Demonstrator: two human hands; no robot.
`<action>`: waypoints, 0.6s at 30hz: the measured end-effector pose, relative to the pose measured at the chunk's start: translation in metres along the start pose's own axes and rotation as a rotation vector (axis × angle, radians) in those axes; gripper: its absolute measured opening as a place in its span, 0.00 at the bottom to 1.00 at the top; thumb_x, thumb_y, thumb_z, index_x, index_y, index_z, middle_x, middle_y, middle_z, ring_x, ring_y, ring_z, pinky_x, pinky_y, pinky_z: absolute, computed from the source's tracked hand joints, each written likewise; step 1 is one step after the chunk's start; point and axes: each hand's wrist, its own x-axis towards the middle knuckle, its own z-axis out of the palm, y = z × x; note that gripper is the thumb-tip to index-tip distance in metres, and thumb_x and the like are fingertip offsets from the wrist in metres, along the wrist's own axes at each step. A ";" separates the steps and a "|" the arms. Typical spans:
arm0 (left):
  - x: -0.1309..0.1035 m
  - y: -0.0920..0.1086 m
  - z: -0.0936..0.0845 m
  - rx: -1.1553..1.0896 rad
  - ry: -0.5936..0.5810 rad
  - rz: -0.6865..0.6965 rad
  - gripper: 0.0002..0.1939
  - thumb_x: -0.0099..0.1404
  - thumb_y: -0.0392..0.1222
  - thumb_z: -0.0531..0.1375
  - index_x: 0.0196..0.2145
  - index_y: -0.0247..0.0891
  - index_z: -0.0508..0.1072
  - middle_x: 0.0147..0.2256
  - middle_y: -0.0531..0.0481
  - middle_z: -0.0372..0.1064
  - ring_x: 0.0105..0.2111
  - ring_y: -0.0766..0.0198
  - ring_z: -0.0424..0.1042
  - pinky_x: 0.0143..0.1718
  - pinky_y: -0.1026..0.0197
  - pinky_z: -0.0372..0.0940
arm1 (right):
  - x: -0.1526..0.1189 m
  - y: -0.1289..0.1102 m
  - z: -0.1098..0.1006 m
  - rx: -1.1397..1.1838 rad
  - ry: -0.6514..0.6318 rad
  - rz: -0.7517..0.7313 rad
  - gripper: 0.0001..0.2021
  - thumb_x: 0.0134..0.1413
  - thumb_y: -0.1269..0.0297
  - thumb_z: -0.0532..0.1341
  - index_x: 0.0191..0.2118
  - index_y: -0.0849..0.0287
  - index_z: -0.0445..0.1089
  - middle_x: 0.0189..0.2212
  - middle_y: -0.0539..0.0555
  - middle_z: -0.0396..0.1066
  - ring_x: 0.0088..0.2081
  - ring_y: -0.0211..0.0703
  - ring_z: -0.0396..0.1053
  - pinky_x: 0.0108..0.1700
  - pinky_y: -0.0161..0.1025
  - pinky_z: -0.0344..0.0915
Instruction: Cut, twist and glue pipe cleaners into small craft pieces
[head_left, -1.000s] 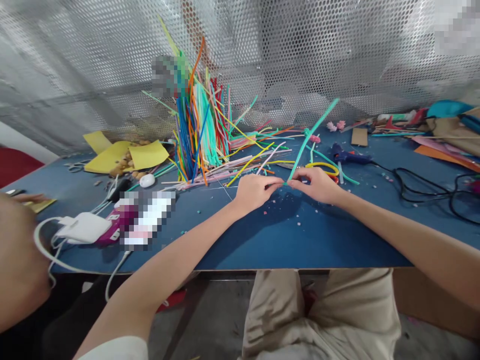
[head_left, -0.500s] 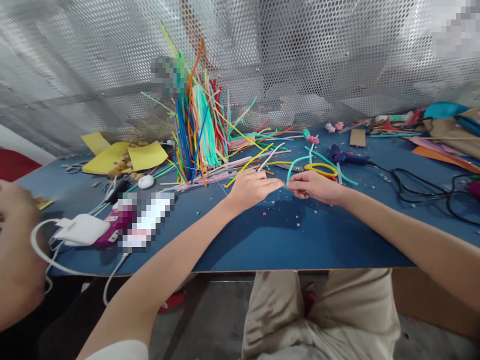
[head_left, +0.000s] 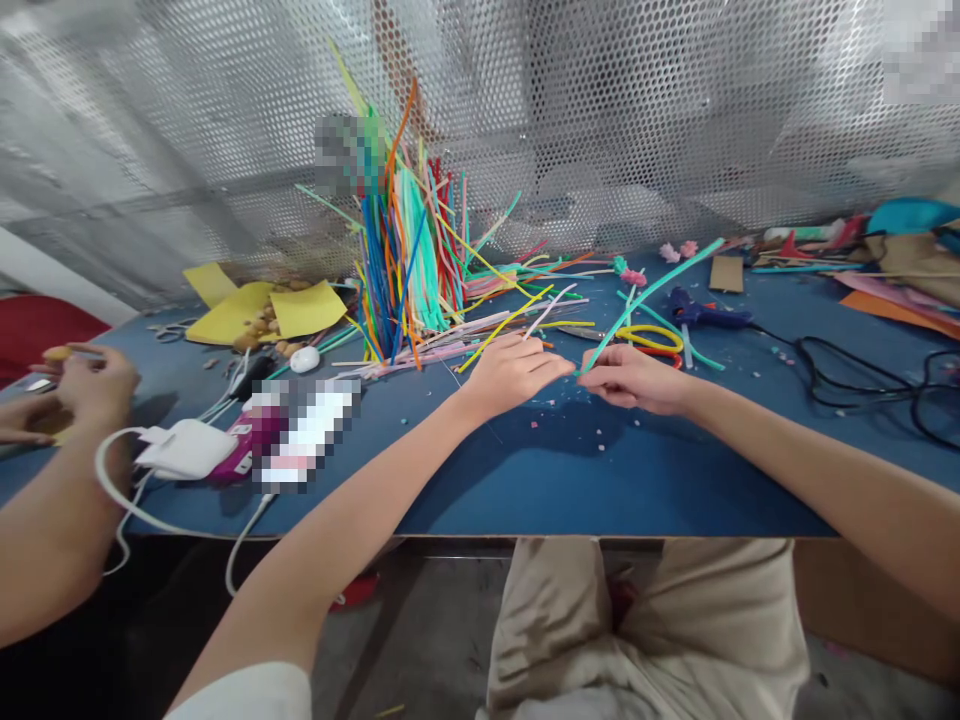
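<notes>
A turquoise pipe cleaner (head_left: 660,290) slants up and to the right from between my hands. My right hand (head_left: 637,380) pinches it close to its lower end, thumb against fingers. My left hand (head_left: 510,375) has its fingertips pressed together at that same low end, just left of the right fingertips. The tiny portion between the two pinches is mostly covered by fingers. Beyond the right hand lie yellow-handled scissors or pliers (head_left: 652,338). A small twisted green and pink pipe cleaner piece (head_left: 630,272) sits behind them.
A dense bundle of colored pipe cleaners (head_left: 416,250) stands against the perforated metal screen (head_left: 600,120). A blue glue gun (head_left: 705,310) trails a black cord at right. At left are a phone (head_left: 311,435), a white charger (head_left: 186,448) and another person's hands (head_left: 94,385).
The turquoise pipe cleaner has swung from a curved, upright pose to a straighter slant toward the upper right. My hands stay together. The other person's hands have moved farther into view.
</notes>
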 end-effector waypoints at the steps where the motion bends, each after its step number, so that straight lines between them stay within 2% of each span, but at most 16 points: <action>1: 0.000 0.000 0.000 0.009 0.001 -0.002 0.12 0.76 0.39 0.54 0.45 0.44 0.78 0.39 0.54 0.80 0.36 0.66 0.73 0.39 0.60 0.61 | 0.000 0.000 0.000 -0.006 -0.001 0.003 0.13 0.52 0.57 0.70 0.29 0.58 0.68 0.22 0.46 0.63 0.15 0.25 0.51 0.15 0.31 0.39; 5: -0.001 0.000 0.001 0.048 0.052 -0.006 0.11 0.75 0.39 0.56 0.47 0.45 0.78 0.44 0.55 0.80 0.37 0.66 0.73 0.40 0.60 0.61 | -0.001 -0.001 0.001 -0.013 0.047 0.006 0.17 0.56 0.49 0.67 0.33 0.60 0.72 0.24 0.48 0.65 0.16 0.26 0.53 0.15 0.30 0.39; 8: -0.002 0.000 0.001 0.076 0.081 -0.033 0.12 0.75 0.38 0.56 0.49 0.47 0.78 0.50 0.56 0.78 0.40 0.66 0.72 0.42 0.59 0.61 | -0.001 -0.002 0.002 0.010 0.051 -0.006 0.17 0.54 0.50 0.68 0.34 0.61 0.72 0.24 0.48 0.65 0.19 0.28 0.57 0.16 0.28 0.43; 14: 0.001 0.003 -0.005 0.028 -0.068 -0.052 0.15 0.76 0.40 0.53 0.51 0.48 0.78 0.52 0.54 0.77 0.42 0.64 0.72 0.45 0.56 0.60 | 0.001 -0.003 0.000 -0.017 0.052 0.033 0.14 0.51 0.54 0.69 0.31 0.62 0.73 0.23 0.49 0.66 0.20 0.28 0.56 0.17 0.29 0.43; 18: 0.003 0.003 -0.005 -0.043 -0.099 -0.117 0.15 0.76 0.40 0.53 0.52 0.47 0.77 0.53 0.52 0.76 0.45 0.62 0.73 0.48 0.54 0.60 | 0.003 -0.002 -0.002 -0.256 0.142 -0.109 0.14 0.51 0.53 0.68 0.30 0.60 0.73 0.22 0.49 0.68 0.20 0.31 0.57 0.20 0.32 0.50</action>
